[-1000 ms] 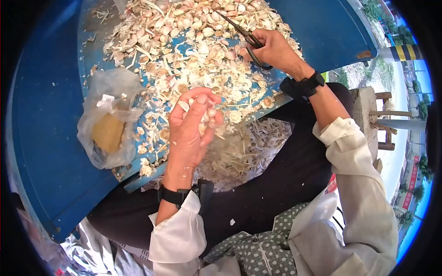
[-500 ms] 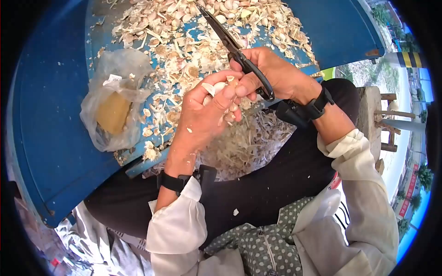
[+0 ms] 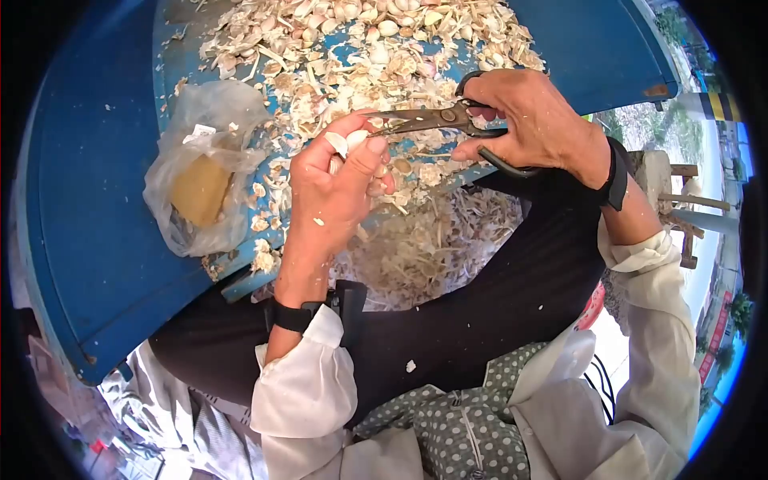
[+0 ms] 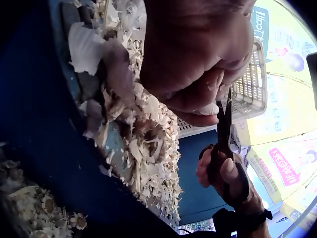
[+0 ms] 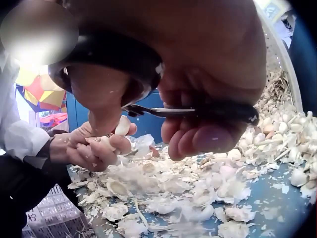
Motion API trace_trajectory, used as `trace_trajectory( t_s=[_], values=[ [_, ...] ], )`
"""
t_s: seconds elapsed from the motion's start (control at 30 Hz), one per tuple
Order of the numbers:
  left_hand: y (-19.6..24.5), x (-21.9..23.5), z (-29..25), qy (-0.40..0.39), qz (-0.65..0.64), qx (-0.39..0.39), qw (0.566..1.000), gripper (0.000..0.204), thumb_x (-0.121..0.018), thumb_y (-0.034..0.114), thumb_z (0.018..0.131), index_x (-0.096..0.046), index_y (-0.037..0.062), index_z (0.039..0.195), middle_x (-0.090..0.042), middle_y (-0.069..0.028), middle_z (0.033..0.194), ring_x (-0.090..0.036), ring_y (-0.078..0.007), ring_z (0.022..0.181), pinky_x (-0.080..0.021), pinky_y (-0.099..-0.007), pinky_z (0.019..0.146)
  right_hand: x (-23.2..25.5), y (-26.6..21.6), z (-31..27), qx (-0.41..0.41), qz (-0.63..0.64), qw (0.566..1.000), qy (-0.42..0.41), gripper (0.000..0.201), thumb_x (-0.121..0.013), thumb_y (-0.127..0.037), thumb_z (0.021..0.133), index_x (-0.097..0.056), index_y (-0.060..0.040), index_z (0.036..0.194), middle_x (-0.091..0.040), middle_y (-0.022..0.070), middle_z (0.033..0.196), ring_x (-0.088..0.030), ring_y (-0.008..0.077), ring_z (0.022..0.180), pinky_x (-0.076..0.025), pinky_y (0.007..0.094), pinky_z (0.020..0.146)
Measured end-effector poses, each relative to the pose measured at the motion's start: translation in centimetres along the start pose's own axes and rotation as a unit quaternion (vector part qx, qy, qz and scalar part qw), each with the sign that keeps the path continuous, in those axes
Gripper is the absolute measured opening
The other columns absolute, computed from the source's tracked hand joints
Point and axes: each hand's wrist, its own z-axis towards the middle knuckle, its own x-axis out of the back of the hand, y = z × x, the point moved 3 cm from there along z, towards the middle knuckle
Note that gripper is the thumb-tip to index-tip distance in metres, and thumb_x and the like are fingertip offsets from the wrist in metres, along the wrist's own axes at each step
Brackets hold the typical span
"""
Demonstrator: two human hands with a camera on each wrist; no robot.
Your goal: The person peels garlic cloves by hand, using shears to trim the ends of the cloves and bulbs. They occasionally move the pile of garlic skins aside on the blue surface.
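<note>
In the head view the left hand (image 3: 332,188) holds several garlic cloves (image 3: 357,139) between its thumb and curled fingers. The right hand (image 3: 540,120) grips dark scissors (image 3: 432,120) by the handle loops, thumb through one and fingers through the other. The blades point left, parted a little, with their tips at the left hand's thumb and cloves. In the left wrist view the scissors (image 4: 224,129) reach the left hand (image 4: 198,59) from below. The right wrist view shows a pale clove (image 5: 122,126) at the left fingertips, partly behind the right thumb.
Garlic cloves and skins (image 3: 320,32) cover much of the blue table (image 3: 96,240). A clear plastic bag (image 3: 200,176) with something tan inside lies left of the hands. Skins (image 3: 432,248) fill a container below the table edge. A pale basket (image 4: 250,84) stands beyond.
The right hand came in to the left hand's fingers, then drew back to the right. The scissors swung from pointing up and left to pointing left at the left hand's cloves.
</note>
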Motion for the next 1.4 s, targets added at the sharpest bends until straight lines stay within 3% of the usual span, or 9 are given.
trace_trajectory(
  t_s=[0.13,0.23,0.27,0.3,0.37,0.7,1.1,1.17,1.4],
  values=[
    [0.5,0.7,-0.2,-0.001,0.049,-0.01,0.999,0.032,-0.065,0.014,0.088,-0.058,-0.0019,0.115,-0.06,-0.0043,0.078,-0.056,-0.0098,0.06,-0.044,-0.0229,0.053,0.4,-0.8,0.5,-0.025,0.027,0.996,-0.077,0.057,-0.071,-0.055,0.071,-0.051,-0.0022,0.064,-0.051,0.0134,0.055,-0.053,0.0368,0.055,-0.042,0.0397,0.051],
    [0.2,0.5,-0.1,-0.046,0.019,-0.017,0.999,0.034,-0.065,0.015,0.088,-0.057,-0.0017,0.116,-0.06,-0.0045,0.078,-0.057,-0.0102,0.06,-0.044,-0.0232,0.053,-1.2,-0.2,-0.3,-0.014,0.053,0.997,-0.045,0.057,-0.075,-0.053,0.069,-0.048,-0.0026,0.061,-0.043,0.0127,0.052,-0.045,0.0339,0.051,-0.037,0.0381,0.048],
    [-0.6,0.3,-0.1,-0.043,0.004,-0.012,0.999,0.035,-0.065,0.02,0.088,-0.055,0.0006,0.117,-0.06,-0.0044,0.077,-0.057,-0.0099,0.058,-0.036,-0.0201,0.045,-1.3,-0.1,-0.4,-0.003,0.061,0.998,-0.017,0.058,-0.077,-0.05,0.066,-0.045,-0.0028,0.061,-0.038,0.012,0.052,-0.038,0.0303,0.048,-0.033,0.0361,0.046],
    [-0.8,0.1,0.0,-0.041,-0.012,-0.008,0.999,0.037,-0.064,0.024,0.089,-0.054,0.0028,0.117,-0.059,-0.0042,0.077,-0.057,-0.0096,0.057,-0.029,-0.017,0.036,-0.9,-0.2,-0.3,-0.001,0.059,0.998,-0.016,0.058,-0.077,-0.05,0.066,-0.045,-0.0028,0.061,-0.038,0.012,0.052,-0.038,0.0303,0.048,-0.033,0.0361,0.046],
    [-0.4,0.2,-0.2,-0.042,-0.023,0.007,0.999,0.037,-0.064,0.025,0.089,-0.054,0.0027,0.116,-0.058,-0.0044,0.077,-0.057,-0.0102,0.056,-0.028,-0.0171,0.036,-0.4,-0.7,-0.1,-0.031,0.068,0.995,-0.064,0.059,-0.074,-0.056,0.067,-0.051,-0.0019,0.065,-0.05,0.0151,0.055,-0.051,0.0382,0.055,-0.041,0.0406,0.051],
    [0.3,1.2,-0.7,-0.132,-0.083,0.099,0.983,0.041,-0.064,0.026,0.088,-0.053,0.0017,0.119,-0.055,-0.0052,0.076,-0.055,-0.0122,0.052,-0.024,-0.0159,0.033,-0.1,-0.7,0.4,0.003,0.096,0.991,-0.088,0.059,-0.077,-0.055,0.063,-0.05,-0.0029,0.069,-0.047,0.0119,0.055,-0.05,0.0347,0.054,-0.039,0.0395,0.051],
    [0.8,1.5,-1.0,-0.176,-0.059,0.125,0.975,0.038,-0.065,0.019,0.086,-0.055,-0.0005,0.117,-0.056,-0.0087,0.072,-0.054,-0.0144,0.05,-0.034,-0.0219,0.038,0.1,-0.5,0.7,0.045,0.065,0.993,-0.086,0.056,-0.078,-0.054,0.062,-0.051,-0.0055,0.07,-0.046,0.0068,0.054,-0.05,0.029,0.051,-0.038,0.0362,0.049],
    [0.9,1.4,-1.0,-0.189,-0.073,0.151,0.967,0.041,-0.066,0.02,0.085,-0.054,-0.0011,0.118,-0.055,-0.009,0.072,-0.053,-0.0143,0.05,-0.036,-0.0233,0.041,-0.1,-0.7,0.6,0.103,0.105,0.989,-0.019,0.054,-0.078,-0.053,0.062,-0.051,-0.006,0.069,-0.045,0.0052,0.053,-0.05,0.0279,0.05,-0.038,0.0359,0.048],
    [-0.3,1.2,-1.3,-0.185,-0.08,0.147,0.968,0.042,-0.066,0.021,0.085,-0.055,-0.003,0.117,-0.053,-0.0078,0.069,-0.048,-0.014,0.049,-0.035,-0.0253,0.043,-0.2,-0.5,0.4,0.078,0.071,0.99,-0.091,0.058,-0.079,-0.054,0.06,-0.048,-0.0048,0.064,-0.043,0.0095,0.053,-0.047,0.0319,0.051,-0.036,0.0364,0.048]
  ],
)
